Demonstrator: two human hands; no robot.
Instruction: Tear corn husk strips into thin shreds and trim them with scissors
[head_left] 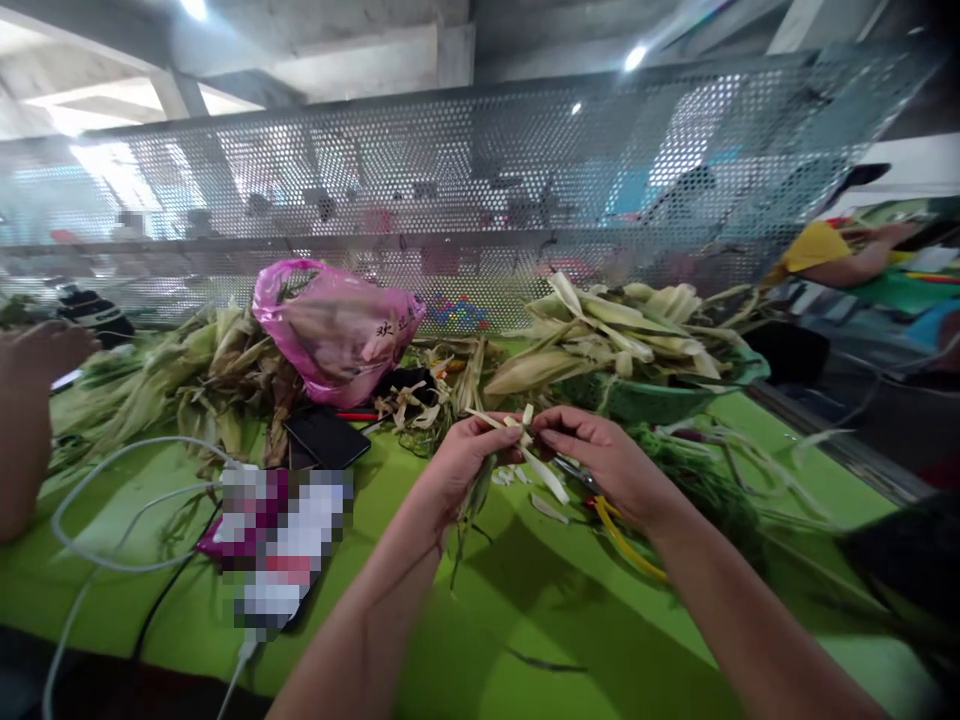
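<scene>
Between my two hands is a small piece made of pale corn husk strips (546,474), some of them crossing each other. My left hand (471,452) pinches it between thumb and fingers, and greenish strands hang below that palm. From the other side, my right hand (592,448) closes its fingertips on the upper end of the strips. Under the right hand lie scissors with yellow handles (626,545), partly hidden by the hand and wrist. Small pale husk scraps (547,508) are scattered on the green table (540,620) below my hands.
Corn husks fill a green basket (645,398) at the back right. A pink plastic bag (337,330) stands among more husks (225,370). A black phone (327,437), a blurred-out phone (296,550) and white cables lie left. Another person's arm (26,430) rests at far left. Perforated metal panels (450,170) stand behind.
</scene>
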